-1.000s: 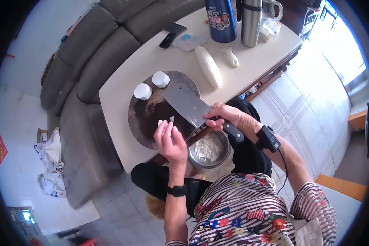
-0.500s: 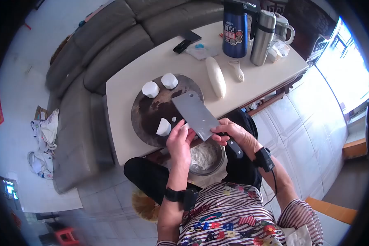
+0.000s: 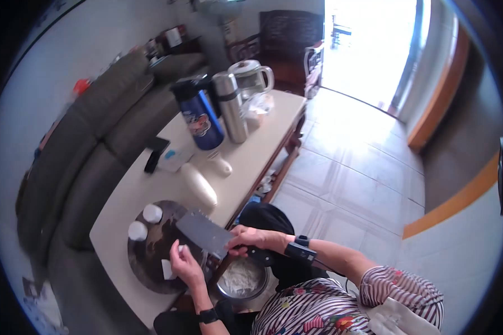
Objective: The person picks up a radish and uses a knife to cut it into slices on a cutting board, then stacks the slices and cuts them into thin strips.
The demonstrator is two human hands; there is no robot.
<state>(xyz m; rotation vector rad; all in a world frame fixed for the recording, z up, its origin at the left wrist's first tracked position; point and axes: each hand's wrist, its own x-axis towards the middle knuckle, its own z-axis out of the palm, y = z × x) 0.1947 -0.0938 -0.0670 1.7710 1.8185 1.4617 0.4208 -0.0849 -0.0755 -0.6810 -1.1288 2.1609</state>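
Note:
My right hand (image 3: 252,239) grips a cleaver (image 3: 204,232) where the handle meets the blade. The broad grey blade reaches over the right edge of a round dark cutting board (image 3: 150,258). Beside the blade, my left hand (image 3: 188,268) pinches a small white radish piece (image 3: 181,249). A cut radish chunk (image 3: 167,270) lies on the board by the left wrist side. Two thicker chunks, a rear one (image 3: 152,213) and a nearer one (image 3: 138,230), sit at the board's far left. Below the cleaver, a metal bowl (image 3: 266,280) contains white shreds.
A whole white radish (image 3: 199,186) and a peeler (image 3: 222,166) lie on the table (image 3: 120,204). Behind them stand a blue flask (image 3: 201,120), a steel thermos (image 3: 232,109) and a glass jug (image 3: 252,81). A grey sofa (image 3: 103,148) runs along the left.
The camera view has swung to the right, showing the doorway. My left hand has come away from the blade, with a small white piece in its fingertips. The right hand still holds the cleaver.

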